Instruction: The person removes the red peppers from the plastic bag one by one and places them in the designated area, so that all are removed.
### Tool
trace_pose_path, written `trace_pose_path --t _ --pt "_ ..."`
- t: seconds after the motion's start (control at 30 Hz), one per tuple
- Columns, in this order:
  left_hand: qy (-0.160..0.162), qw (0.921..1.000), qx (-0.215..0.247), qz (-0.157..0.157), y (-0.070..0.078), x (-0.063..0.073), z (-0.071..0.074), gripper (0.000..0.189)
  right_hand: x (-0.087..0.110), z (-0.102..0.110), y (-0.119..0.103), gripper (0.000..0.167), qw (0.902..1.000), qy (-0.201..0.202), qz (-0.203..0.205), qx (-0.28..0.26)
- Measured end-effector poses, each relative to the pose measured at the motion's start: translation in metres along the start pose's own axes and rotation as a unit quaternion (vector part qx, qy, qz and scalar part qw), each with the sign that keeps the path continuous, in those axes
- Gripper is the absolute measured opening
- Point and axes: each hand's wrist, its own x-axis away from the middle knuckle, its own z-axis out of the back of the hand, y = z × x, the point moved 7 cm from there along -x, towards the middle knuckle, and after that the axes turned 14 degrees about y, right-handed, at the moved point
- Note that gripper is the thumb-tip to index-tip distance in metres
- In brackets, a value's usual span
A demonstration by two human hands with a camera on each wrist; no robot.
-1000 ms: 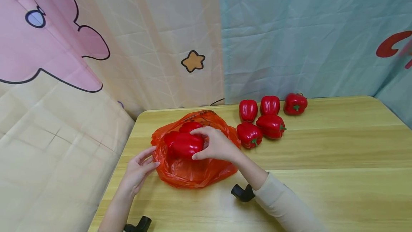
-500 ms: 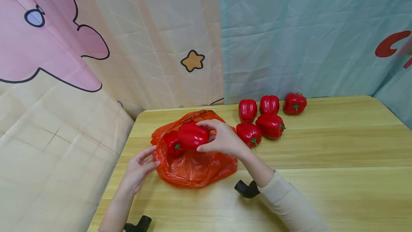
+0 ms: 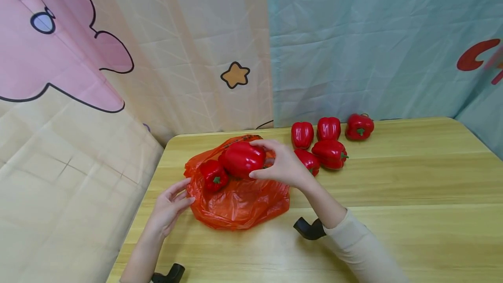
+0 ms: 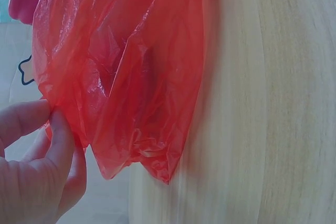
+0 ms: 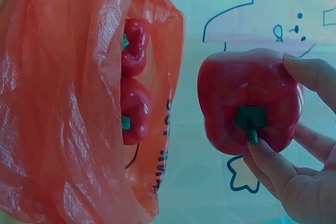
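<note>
My right hand (image 3: 284,165) grips a glossy red bell pepper (image 3: 244,159) with thumb and fingers, holding it over the open red-orange plastic bag (image 3: 239,213). In the right wrist view this pepper's green stem end faces the camera, clear of the bag's side. Two more bell peppers lie in the bag: one (image 3: 214,175) shows its green stem, while another (image 5: 136,111) appears in the right wrist view and is mostly hidden from the head camera by the held one. At the bag's left edge, my left hand (image 4: 44,156) pinches the plastic between thumb and fingers.
Several red bell peppers (image 3: 331,154) are grouped at the table's back, right of the bag; one (image 3: 308,160) is partly covered by my right hand. A printed curtain (image 3: 204,56) hangs behind the wooden table (image 3: 412,178). Black wrist mounts (image 3: 309,229) stick out below both forearms.
My right hand has lifted the bell pepper and carried it rightward and toward the back, uncovering the stemmed pepper in the bag. The left hand has stayed at the bag's edge.
</note>
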Motion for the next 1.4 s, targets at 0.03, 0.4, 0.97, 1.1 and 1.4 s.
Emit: trace_pose_path --t 0.03,0.4,0.97,1.1,1.4 --pt "0.000 1.0000 0.001 0.000 0.000 0.000 0.000 0.056 0.000 0.002 -0.001 0.062 1.0000 0.002 0.000 -0.004" --pt "-0.006 0.9999 0.012 -0.007 0.000 0.000 0.001 0.055 0.000 0.023 -0.004 0.064 0.9993 0.034 0.002 -0.015" --pt "0.001 1.0000 0.004 -0.002 -0.001 0.000 0.002 0.056 0.001 0.063 0.002 0.066 0.9963 0.075 -0.014 0.038" --pt "0.001 1.0000 0.003 -0.001 -0.002 -0.001 0.002 0.057 0.003 0.074 0.007 0.065 0.9947 0.083 -0.033 0.050" --pt "0.002 1.0000 -0.003 0.003 0.000 -0.001 0.002 0.057 0.003 0.099 0.012 0.066 0.9915 0.108 -0.024 0.069"
